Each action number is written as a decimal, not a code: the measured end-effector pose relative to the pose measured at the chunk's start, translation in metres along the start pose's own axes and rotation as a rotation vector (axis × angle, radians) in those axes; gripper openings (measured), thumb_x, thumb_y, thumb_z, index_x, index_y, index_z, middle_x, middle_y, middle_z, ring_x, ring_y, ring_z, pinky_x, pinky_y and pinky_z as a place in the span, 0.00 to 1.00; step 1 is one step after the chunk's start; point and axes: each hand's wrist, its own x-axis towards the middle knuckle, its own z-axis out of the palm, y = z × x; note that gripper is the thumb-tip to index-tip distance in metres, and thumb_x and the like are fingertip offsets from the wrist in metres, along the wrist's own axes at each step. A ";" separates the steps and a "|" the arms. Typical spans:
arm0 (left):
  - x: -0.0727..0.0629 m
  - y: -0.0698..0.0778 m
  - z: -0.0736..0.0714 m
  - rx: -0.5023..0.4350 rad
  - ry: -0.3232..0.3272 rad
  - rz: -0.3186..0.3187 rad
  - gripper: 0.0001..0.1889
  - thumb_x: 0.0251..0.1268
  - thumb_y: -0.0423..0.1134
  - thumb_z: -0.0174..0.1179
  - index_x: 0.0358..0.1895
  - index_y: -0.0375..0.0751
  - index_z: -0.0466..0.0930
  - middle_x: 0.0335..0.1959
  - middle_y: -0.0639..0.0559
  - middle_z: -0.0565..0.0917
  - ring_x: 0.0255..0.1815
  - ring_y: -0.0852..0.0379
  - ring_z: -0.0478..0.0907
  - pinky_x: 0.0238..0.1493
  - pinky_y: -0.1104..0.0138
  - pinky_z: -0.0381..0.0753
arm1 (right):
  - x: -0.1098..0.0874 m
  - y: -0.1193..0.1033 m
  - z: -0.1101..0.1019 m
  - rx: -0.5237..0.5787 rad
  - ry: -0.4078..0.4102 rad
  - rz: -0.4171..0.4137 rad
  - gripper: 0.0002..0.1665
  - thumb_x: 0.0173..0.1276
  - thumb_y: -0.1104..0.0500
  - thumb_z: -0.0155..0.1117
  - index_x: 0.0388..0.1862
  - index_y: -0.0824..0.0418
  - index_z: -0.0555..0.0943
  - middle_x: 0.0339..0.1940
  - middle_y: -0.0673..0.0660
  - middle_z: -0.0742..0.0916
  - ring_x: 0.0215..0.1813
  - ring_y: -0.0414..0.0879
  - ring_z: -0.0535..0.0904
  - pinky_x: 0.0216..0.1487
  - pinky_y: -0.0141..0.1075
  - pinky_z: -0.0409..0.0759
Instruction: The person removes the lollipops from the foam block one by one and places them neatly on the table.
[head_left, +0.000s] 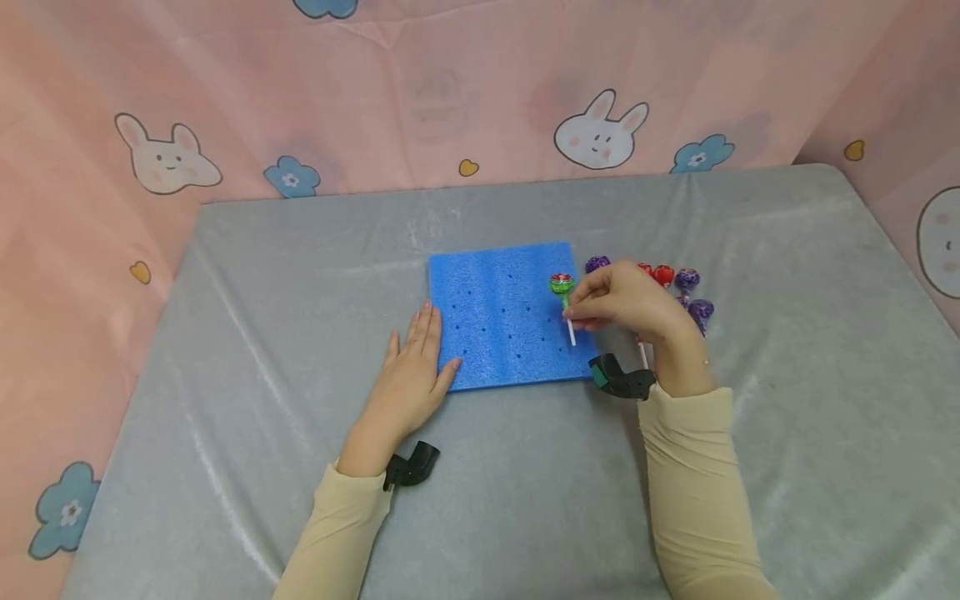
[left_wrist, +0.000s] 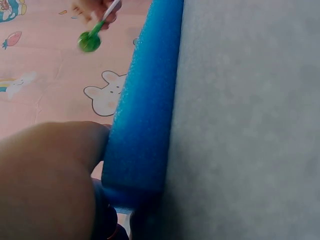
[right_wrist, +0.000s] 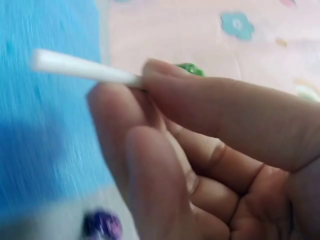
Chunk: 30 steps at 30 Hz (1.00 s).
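A green lollipop with a red top (head_left: 561,284) is pinched by its stick between the thumb and fingers of my right hand (head_left: 626,302). The hand is above the right part of a blue foam board (head_left: 487,267) dotted with small holes. In the right wrist view the white stick (right_wrist: 75,66) points left, and most of the green head is hidden behind the thumb. My left hand (head_left: 408,375) lies flat with straight fingers at the board's left edge, the thumb on its lower left corner. The left wrist view shows the board's thick side (left_wrist: 145,100) beside that hand.
Several wrapped lollipops lie right of the board, partly hidden by the right hand: purple ones (head_left: 687,280) and red ones (head_left: 663,275). Grey cloth (head_left: 525,483) covers the table. A pink patterned curtain (head_left: 390,100) hangs behind it.
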 end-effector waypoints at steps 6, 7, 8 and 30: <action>0.001 -0.001 0.000 0.002 -0.003 0.000 0.37 0.75 0.51 0.40 0.74 0.32 0.38 0.76 0.42 0.38 0.75 0.47 0.37 0.70 0.48 0.35 | -0.010 0.013 -0.020 -0.023 0.010 0.056 0.12 0.64 0.65 0.63 0.37 0.77 0.81 0.26 0.55 0.86 0.28 0.42 0.82 0.31 0.35 0.81; 0.001 -0.001 0.001 0.002 -0.002 0.001 0.37 0.75 0.51 0.40 0.74 0.32 0.38 0.76 0.42 0.38 0.75 0.47 0.37 0.70 0.48 0.36 | -0.011 0.015 -0.022 -0.030 0.008 0.062 0.12 0.64 0.65 0.64 0.37 0.76 0.81 0.26 0.55 0.85 0.27 0.42 0.82 0.31 0.35 0.81; 0.001 -0.002 0.001 0.001 -0.001 0.002 0.37 0.75 0.51 0.40 0.74 0.32 0.38 0.76 0.42 0.38 0.75 0.47 0.37 0.70 0.47 0.36 | -0.012 0.017 -0.024 -0.033 0.004 0.070 0.12 0.64 0.65 0.63 0.37 0.76 0.81 0.26 0.55 0.85 0.27 0.42 0.81 0.31 0.35 0.81; -0.001 -0.007 0.001 -0.004 -0.006 -0.016 0.36 0.75 0.50 0.40 0.74 0.32 0.37 0.76 0.42 0.38 0.75 0.47 0.36 0.71 0.48 0.35 | -0.001 0.034 -0.031 -0.265 -0.122 0.247 0.10 0.59 0.64 0.66 0.23 0.70 0.84 0.13 0.52 0.80 0.20 0.42 0.71 0.23 0.34 0.70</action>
